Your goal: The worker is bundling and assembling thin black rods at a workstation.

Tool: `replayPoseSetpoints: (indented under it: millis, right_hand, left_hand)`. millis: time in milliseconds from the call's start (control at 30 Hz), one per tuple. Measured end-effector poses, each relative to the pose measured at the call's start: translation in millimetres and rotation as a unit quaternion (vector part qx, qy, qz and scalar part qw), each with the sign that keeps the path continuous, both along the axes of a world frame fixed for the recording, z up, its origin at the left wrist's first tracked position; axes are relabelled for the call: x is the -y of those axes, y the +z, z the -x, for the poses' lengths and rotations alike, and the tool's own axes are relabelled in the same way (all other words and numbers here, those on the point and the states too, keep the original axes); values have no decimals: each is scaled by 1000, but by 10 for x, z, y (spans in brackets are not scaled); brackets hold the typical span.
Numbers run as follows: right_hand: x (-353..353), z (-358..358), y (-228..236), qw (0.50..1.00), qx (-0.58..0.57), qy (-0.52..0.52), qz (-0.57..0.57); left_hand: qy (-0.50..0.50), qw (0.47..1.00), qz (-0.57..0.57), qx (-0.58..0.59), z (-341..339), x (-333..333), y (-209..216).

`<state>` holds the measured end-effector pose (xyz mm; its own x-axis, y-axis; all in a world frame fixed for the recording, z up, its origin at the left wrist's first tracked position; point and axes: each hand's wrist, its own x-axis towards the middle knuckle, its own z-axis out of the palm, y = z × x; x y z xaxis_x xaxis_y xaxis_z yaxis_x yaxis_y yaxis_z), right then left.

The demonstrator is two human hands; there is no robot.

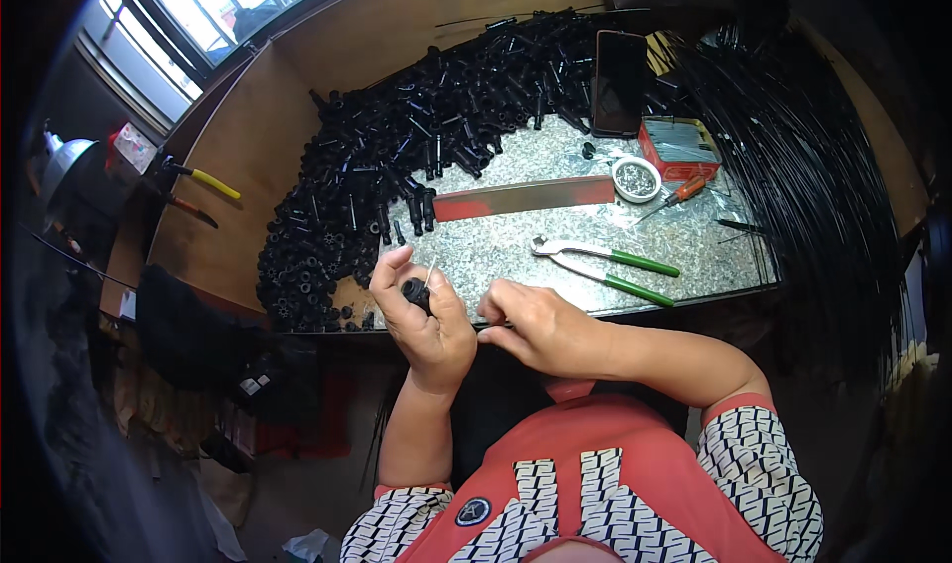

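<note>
Our left grip (436,330) pinches the black fitting (415,291) between thumb and fingers, its long axis unclear; just right of it our curled right grip (535,317) sits, whether pinching anything we cannot tell.

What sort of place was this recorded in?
Probably a small assembly workshop: a large heap of black parts and green-handled pincers lie on a speckled worktop.

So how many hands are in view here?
2: the left hand, holding a black part near the front of the worktop, and the right hand, close by on its right. No third hand shows.
</note>
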<state>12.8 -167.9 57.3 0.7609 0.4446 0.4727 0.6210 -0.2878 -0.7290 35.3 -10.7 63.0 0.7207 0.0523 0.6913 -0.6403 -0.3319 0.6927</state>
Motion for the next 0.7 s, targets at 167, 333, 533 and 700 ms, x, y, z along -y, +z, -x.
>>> replayPoseSetpoints:
  millis: [167,333,533,700]
  right_hand:
    - [359,77,-83,997,-10,-64,48]
    - [804,119,-142,947,109,-196,232]
    - [1063,151,-351,890,82,-255,369]
    - [1160,107,-423,878,77,-270,388]
  left_hand:
    - [-29,998,-40,31,-1,52,-47]
    - [-172,976,132,-22,160,193,49]
    - [-222,935,193,-199,67,-17,-241]
    - [-258,930,173,-194,95,137,-234]
